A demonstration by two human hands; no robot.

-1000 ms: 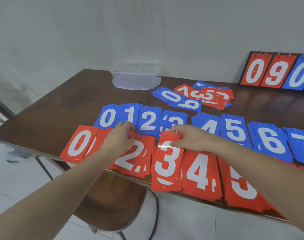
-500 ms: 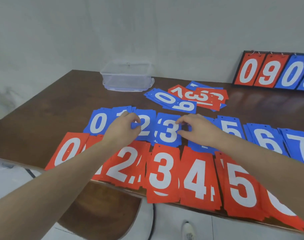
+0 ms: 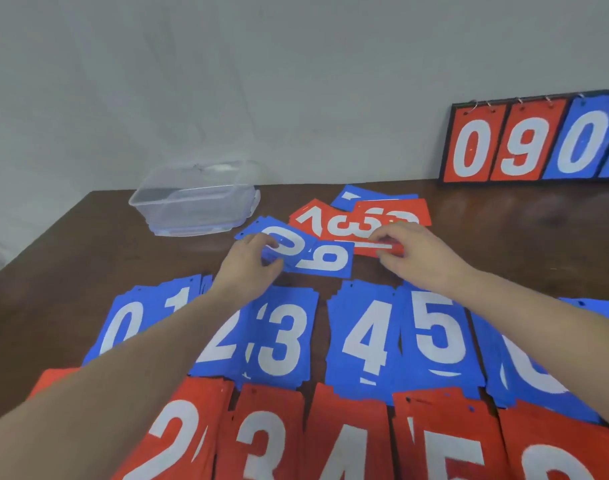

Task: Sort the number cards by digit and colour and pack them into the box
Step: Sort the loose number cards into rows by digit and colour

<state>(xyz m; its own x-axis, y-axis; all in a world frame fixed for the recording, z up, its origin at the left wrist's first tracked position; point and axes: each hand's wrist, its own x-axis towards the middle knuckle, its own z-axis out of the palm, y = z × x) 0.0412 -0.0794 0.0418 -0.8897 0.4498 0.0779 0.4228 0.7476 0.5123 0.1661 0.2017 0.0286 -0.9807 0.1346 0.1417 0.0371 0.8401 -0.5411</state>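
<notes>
Number cards in the unsorted pile (image 3: 362, 223) at 12 o'clock get both hands now, up from the sorted rows: left hand (image 3: 249, 266) pinches a blue card (image 3: 325, 259), right hand (image 3: 414, 252) a red one (image 3: 388, 250), so sorting continues, box (image 3: 195, 199) unpacked.

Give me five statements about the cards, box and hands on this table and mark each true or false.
1. The left hand grips a blue card in the unsorted pile. True.
2. The clear plastic box already holds sorted cards. False: no cards show inside it.
3. The sorted blue row lies farther from the person than the red row. True.
4. The right hand rests on the blue 5 pile. False: its fingers pinch a red card in the unsorted pile.
5. The scoreboard lies flat mid-table. False: it stands against the wall.
</notes>
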